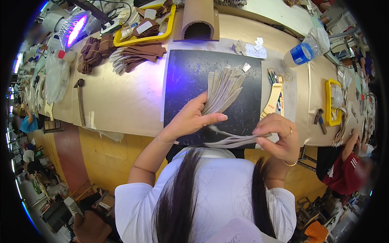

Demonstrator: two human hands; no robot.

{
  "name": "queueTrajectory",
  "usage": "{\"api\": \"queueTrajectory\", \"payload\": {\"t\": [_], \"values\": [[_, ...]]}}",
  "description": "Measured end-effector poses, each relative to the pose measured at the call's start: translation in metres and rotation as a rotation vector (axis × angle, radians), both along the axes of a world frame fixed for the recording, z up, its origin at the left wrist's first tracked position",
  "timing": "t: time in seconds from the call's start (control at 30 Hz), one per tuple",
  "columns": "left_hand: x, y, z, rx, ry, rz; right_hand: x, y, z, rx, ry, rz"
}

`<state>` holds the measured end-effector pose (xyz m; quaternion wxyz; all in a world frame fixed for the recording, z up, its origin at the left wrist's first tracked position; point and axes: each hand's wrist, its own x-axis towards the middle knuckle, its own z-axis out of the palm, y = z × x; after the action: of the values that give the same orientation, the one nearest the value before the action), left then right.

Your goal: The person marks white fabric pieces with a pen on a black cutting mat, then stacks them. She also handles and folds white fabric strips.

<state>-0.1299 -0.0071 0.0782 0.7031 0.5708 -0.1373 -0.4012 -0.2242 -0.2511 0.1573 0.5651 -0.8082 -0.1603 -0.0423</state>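
The relation that seems to matter most is the one between the stack [222, 89] and the loose piece [235, 141]. The stack reaches away from the body, beyond and to the right of the left hand [188, 114]. Its long axis points mostly forward, its far end fanned and leaning slightly rightward. The loose piece extends leftward from the right hand [279, 134], its long axis nearly crosswise to the stack. It is on the body side of the left thumb, near the close edge of the black mat [186, 77], with a gap between it and the stack. The left hand is the nearer one to the stack; the right is farther off, to the right and closer to the body.

The hands are well apart. The left grips the stack's near end between thumb and fingers; the right pinches one end of the loose piece between thumb and fingertips.

The stack is pale grey-beige: thin, narrow strips in many layers, with uneven far ends. The loose piece matches it in colour, slender and limp-looking, with a split or curled free end; I cannot tell how many layers it has.
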Motion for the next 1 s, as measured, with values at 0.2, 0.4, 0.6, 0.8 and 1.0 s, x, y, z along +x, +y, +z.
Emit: {"api": "queueTrajectory", "payload": {"t": [0.2, 0.4, 0.6, 0.8, 1.0], "values": [[0.005, -0.007, -0.021, -0.117, 0.102, 0.173, 0.009, 0.011, 0.024, 0.120, -0.140, 0.064], [0.014, -0.016, -0.028, -0.397, 0.270, 0.412, 0.019, 0.044, 0.028, 0.722, -0.217, -0.157], [0.009, -0.019, -0.029, -0.734, 0.210, 0.437, 0.025, 0.059, -0.027, 0.945, 0.250, -0.232], [0.005, -0.025, -0.026, -0.704, 0.198, 0.309, 0.003, 0.050, -0.081, 0.868, 0.449, -0.340], [0.001, -0.030, -0.023, -0.683, 0.172, 0.201, -0.010, 0.040, -0.096, 0.696, 0.365, -0.374]]}}
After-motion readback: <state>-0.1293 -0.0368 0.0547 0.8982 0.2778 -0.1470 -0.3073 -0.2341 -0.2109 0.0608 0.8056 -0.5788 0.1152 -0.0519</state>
